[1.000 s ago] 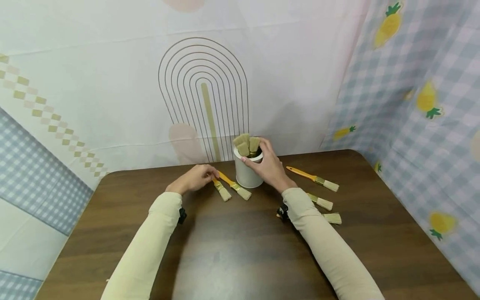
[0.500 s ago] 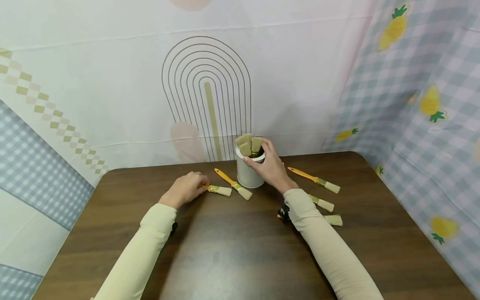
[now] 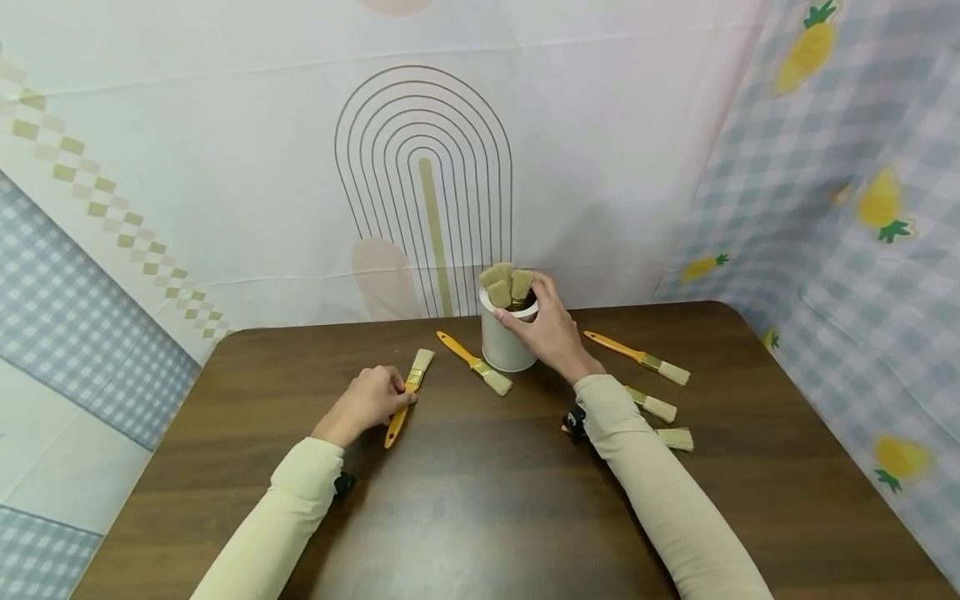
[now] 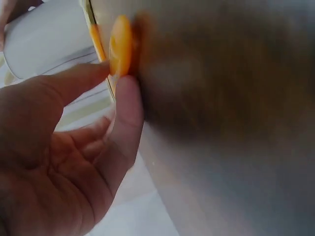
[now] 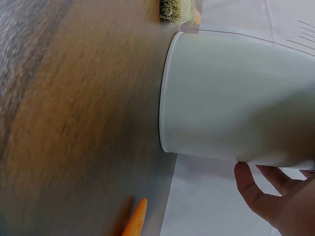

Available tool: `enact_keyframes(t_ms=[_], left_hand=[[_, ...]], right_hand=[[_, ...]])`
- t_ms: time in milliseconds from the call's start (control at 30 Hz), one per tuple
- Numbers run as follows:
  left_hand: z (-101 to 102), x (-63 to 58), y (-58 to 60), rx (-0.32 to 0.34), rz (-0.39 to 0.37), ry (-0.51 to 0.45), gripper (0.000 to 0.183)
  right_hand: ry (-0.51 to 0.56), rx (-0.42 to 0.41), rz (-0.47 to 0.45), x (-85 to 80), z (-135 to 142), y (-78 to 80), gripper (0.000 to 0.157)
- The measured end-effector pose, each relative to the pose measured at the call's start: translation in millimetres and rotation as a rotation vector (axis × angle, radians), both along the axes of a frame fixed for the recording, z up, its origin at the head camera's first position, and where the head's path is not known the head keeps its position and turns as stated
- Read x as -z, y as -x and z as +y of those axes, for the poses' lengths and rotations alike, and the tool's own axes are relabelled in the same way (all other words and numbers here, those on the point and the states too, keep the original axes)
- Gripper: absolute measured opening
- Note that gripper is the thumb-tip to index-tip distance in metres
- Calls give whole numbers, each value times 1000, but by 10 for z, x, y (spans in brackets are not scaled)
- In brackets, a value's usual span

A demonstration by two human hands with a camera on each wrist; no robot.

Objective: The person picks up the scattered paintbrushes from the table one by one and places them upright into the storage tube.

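Observation:
Between thumb and fingers, my left hand [image 3: 369, 398] pinches a paintbrush [image 3: 415, 377] with a yellow handle. Its pale bristles point away from me, and its handle end points back toward me. The left wrist view shows the orange-yellow handle [image 4: 120, 46] at the thumb and fingertip, close over the table. My right hand [image 3: 553, 332] holds a white can [image 3: 504, 342] at its rim, thumb on the near side and fingers around the right. Paintbrushes [image 3: 499, 292] stand in the can, bristles up, their handles hidden inside. In the right wrist view the can [image 5: 226, 93] rests upright on the table.
One paintbrush [image 3: 468, 360] lies just left of the can. Right of it lie a paintbrush [image 3: 637, 358], a second brush [image 3: 656, 407] and a third brush [image 3: 677, 439], the last two partly behind my right forearm. A patterned cloth [image 3: 600, 150] hangs behind the brown table [image 3: 465, 517].
My left hand has moved toward me and left with its paintbrush, turning it so the bristles swing from pointing toward me, through rightward, to away. My right hand stays on the can.

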State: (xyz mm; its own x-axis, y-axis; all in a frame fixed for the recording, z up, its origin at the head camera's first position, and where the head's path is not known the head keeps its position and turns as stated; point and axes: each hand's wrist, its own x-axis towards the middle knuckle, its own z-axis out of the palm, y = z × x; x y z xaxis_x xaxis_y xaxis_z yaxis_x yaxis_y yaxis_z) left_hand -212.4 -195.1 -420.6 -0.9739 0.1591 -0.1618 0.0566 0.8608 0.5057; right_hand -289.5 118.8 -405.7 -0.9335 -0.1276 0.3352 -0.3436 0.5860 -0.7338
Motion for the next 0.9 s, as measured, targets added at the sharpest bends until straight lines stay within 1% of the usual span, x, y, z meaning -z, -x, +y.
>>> enact_keyframes(t_ms=[33, 100, 167, 233, 333, 400, 467, 500, 567, 633, 733, 800, 900], left_hand=[[14, 0, -14, -28, 0, -1, 25], [35, -7, -32, -72, 24, 22, 29], [51, -13, -37, -101, 55, 50, 32], [74, -11, -31, -115, 85, 64, 33], [144, 4, -19, -118, 131, 60, 34], [195, 14, -2, -127, 140, 51, 36], [232, 23, 27, -140, 126, 44, 35], [236, 27, 46, -146, 115, 37, 30], [245, 26, 81, -170, 71, 10, 24], [246, 28, 109, -192, 23, -17, 22], [254, 24, 123, -211, -25, -61, 17], [267, 5, 115, -207, -25, -81, 16], [317, -81, 86, -190, 36, -124, 15]], right_hand=[[3, -4, 1, 0, 0, 4, 89], [5, -10, -1, 9, -6, 12, 90], [5, -16, -3, 27, -17, 19, 91], [4, -20, 0, 45, -29, 26, 91], [-5, -15, 8, 57, -30, 29, 89], [-7, -12, 7, 51, -26, 24, 88], [-10, -13, 4, 38, -22, 21, 89], [-10, -12, 1, 32, -22, 22, 89], [-10, -13, -6, 13, -25, 21, 91], [-11, -10, -9, -1, -24, 21, 92], [-11, -2, -14, -17, -17, 14, 92], [-10, 2, -18, -22, -8, 7, 92], [-12, 4, -19, -20, 7, 5, 93]])
